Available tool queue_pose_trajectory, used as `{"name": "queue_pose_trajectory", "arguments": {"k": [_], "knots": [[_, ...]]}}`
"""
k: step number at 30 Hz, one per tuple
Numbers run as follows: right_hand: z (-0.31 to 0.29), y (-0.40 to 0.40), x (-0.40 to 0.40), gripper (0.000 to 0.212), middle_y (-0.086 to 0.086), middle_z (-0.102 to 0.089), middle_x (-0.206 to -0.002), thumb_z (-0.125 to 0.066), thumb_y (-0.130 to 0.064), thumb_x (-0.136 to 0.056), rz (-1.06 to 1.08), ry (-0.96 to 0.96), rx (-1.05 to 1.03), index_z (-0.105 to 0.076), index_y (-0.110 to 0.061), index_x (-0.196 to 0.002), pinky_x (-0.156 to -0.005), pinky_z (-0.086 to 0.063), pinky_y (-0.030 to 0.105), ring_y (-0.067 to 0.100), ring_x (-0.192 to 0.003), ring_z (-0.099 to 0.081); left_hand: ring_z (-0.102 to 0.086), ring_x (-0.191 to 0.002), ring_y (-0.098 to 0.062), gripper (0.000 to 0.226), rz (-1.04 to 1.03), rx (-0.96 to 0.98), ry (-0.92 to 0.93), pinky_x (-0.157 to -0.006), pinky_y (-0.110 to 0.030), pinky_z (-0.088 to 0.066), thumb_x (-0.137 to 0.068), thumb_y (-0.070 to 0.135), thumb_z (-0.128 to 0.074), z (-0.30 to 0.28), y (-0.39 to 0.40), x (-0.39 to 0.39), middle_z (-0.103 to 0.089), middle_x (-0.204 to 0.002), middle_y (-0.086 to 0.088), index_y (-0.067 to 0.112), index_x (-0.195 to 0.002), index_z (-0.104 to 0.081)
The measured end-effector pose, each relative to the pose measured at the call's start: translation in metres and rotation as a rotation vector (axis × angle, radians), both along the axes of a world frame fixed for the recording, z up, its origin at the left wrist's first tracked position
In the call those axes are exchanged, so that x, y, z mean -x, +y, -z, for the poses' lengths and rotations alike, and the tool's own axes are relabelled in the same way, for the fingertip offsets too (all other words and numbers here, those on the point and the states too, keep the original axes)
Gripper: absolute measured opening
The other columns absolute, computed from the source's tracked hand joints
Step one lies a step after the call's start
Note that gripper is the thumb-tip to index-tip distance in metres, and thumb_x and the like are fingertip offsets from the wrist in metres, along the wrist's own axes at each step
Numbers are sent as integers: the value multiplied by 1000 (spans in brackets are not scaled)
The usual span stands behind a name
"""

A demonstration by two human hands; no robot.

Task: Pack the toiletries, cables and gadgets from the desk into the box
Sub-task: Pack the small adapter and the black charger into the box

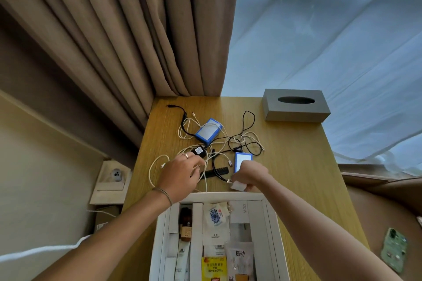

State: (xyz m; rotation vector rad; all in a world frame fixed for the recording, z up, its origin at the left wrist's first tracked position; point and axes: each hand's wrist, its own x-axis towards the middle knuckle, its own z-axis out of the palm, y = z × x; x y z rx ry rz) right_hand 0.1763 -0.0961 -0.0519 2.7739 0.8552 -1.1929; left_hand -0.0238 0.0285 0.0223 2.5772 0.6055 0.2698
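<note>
My left hand [180, 178] is over the cable tangle [219, 150] at mid-desk [296, 166], fingers curled, pinching a white cable [155, 166] beside the black adapter [199, 151]. My right hand [250, 174] grips a white plug [237, 186] just beyond the box's [271, 223] far rim – black cable ends touch it. Comb [218, 170] lies between my hands. One blue pack [242, 162] sits just behind my right hand, the other [209, 131] farther back (cables draped over it). The box already holds sachets, a brown bottle [185, 223] and a tea bag [214, 268].
</note>
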Motion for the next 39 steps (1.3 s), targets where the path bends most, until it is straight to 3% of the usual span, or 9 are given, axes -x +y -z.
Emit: {"name": "queue_pose_trajectory", "arguments": {"k": [3,8,14,20,23,26,30,34,39], "knots": [[-8,1,-2,33,-1,-71,-72,-62,-50,-88,93,82,-166,-66,-17,-84,-65,-60,29,13,-65,-73,-60,-94,-15,20,-22,-34,51,-71,-34,-53,-90,10,-58,8,18,-10,-68,-98,7,20,-101,-72],[-38,-11,2,21,9,-69,-92,-52,-36,-97,419,419,-567,-62,-24,-111,-53,-50,24,15,-65,-63,-57,-98,-13,23,-96,-79,168,-61,-24,-40,-91,15,-55,35,45,-35,-64,-102,9,27,-106,-68],[-67,-29,8,42,11,-69,-89,-51,-51,-98,768,675,-634,-63,-12,-110,-60,-53,25,17,-68,-63,-52,-121,-22,45,-130,-114,421,-77,-33,-51,-86,31,-66,68,66,-69,-57,-129,0,27,-129,-53],[-84,-56,23,68,21,-73,-93,-57,-73,-82,794,727,-726,-70,-10,-106,-60,-53,32,22,-67,-66,-63,-104,-26,45,-81,-112,526,-74,-37,-54,-80,21,-68,87,78,-78,-65,-117,-2,25,-122,-55],[-90,-64,29,73,15,-73,-79,-56,-74,-79,777,794,-741,-68,-7,-103,-56,-51,31,27,-67,-70,-65,-94,-27,32,-79,-92,534,-70,-34,-53,-80,32,-73,92,81,-75,-67,-109,-2,23,-107,-60],[-94,-70,35,67,15,-73,-83,-59,-69,-82,666,835,-742,-67,-7,-106,-57,-51,29,26,-70,-69,-65,-87,-25,26,-114,-23,479,-67,-33,-52,-81,38,-72,92,81,-71,-69,-102,-2,22,-97,-60],[-96,-81,49,51,14,-74,-99,-84,-47,-74,483,788,-743,-70,-14,-110,-67,-57,27,21,-75,-69,-66,-81,-23,21,-170,124,304,-65,-33,-54,-82,36,-69,77,77,-69,-71,-91,1,21,-96,-65],[-94,-90,68,46,-1,-72,-108,-92,-29,-66,369,543,-640,-71,-29,-106,-73,-61,29,15,-87,-74,-66,-81,-18,27,-205,287,152,-71,-35,-58,-85,37,-69,47,71,-62,-72,-93,1,19,-106,-69],[-82,-103,98,54,-17,-69,-109,-87,-41,-68,-1,112,-445,-66,-36,-117,-82,-58,27,2,-96,-64,-68,-82,-15,25,-280,444,-38,-68,-33,-59,-86,32,-72,10,55,-42,-72,-91,2,18,-106,-69]]}}
